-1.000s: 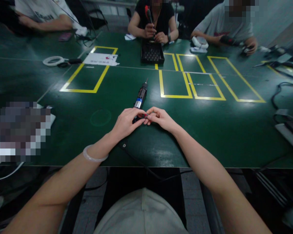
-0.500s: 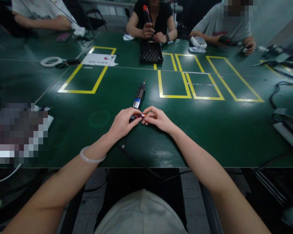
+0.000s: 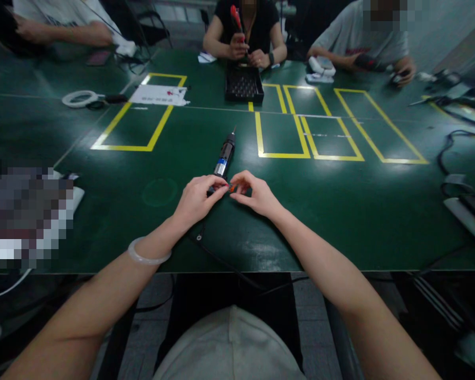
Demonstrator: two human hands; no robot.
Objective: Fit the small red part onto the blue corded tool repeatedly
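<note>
An electric screwdriver lies on the green table, its tip pointing away from me and its black cable running back off the near edge. My left hand rests over the tool's rear end, fingers curled and pinched at a small red-orange part. My right hand faces it, thumb and forefinger pinched at the same small part, the other fingers curled. The two sets of fingertips nearly touch.
Yellow tape rectangles mark the table ahead. A black tray stands before a person holding a red-handled tool. White paper and a white ring lie at back left. Cables and devices crowd the right edge.
My hands have stayed over the screwdriver's rear end. The fingertips have parted slightly, and the small red-orange part now shows between them.
</note>
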